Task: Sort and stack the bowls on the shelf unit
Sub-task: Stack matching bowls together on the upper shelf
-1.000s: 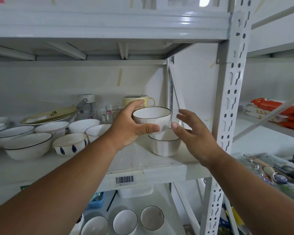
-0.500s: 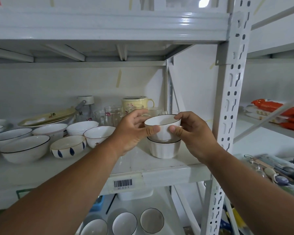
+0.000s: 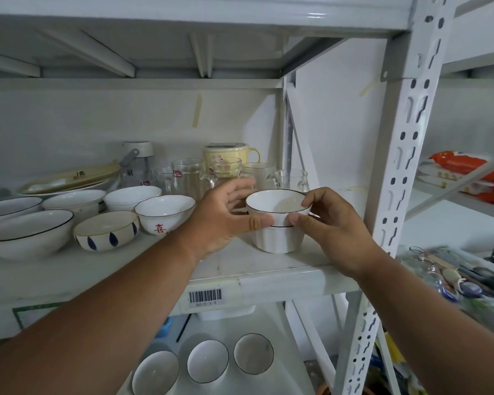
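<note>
The left hand and right hand both grip the small white black-rimmed ceramic bowl, upright, mouth up, nested in the matching white ribbed bowl on the white metal shelf.

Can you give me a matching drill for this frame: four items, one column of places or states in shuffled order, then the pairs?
Things:
1. white black-rimmed ceramic bowl on top
2. white ribbed ceramic bowl underneath
3. cream bowl with dark blue drop marks
4. pale yellow lidded mug

Places or states:
A. at the back of the shelf, behind clear glass mugs
B. held between left hand and right hand
C. stands on the shelf board, carrying another bowl
D. left of the bowl with a red character

Pairs: 1-B, 2-C, 3-D, 4-A
</note>
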